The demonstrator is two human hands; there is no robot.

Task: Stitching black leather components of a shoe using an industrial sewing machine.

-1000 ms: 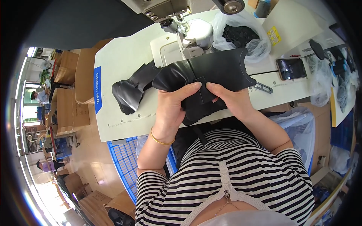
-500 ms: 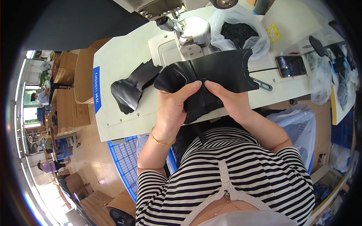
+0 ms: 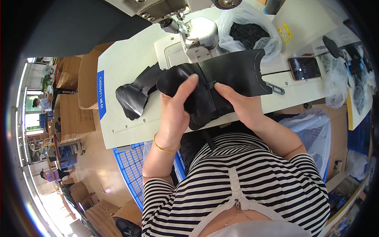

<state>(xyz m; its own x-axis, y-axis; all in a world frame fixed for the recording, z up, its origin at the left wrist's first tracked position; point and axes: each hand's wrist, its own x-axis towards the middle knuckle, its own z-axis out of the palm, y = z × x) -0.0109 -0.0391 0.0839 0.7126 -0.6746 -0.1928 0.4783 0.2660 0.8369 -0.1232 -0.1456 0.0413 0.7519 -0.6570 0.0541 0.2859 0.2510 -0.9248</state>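
Both hands hold a stitched black leather piece (image 3: 236,72), like part of a boot upper, above the front of the sewing table (image 3: 114,75). A seam runs down its middle, with a small strip across it. My left hand (image 3: 175,112) grips the left part, its thumb lying on the leather and its other fingers hidden underneath. My right hand (image 3: 242,106) pinches the piece, thumb tip beside the seam and fingers behind. Just beyond stands the sewing machine (image 3: 189,35). More folded black leather pieces (image 3: 136,98) lie on the table to the left.
A clear plastic bag (image 3: 272,45) of black scraps stands right of the machine. Farther right lies a phone (image 3: 304,68). A grey metal tool (image 3: 275,88) shows past the leather's right edge. Blue baskets (image 3: 132,168) stand below the table, and cardboard boxes (image 3: 75,118) at left.
My left thumb has moved left and up, away from the seam, uncovering more of the strip there. The left wrist has shifted slightly left; the right hand stays nearly in place.
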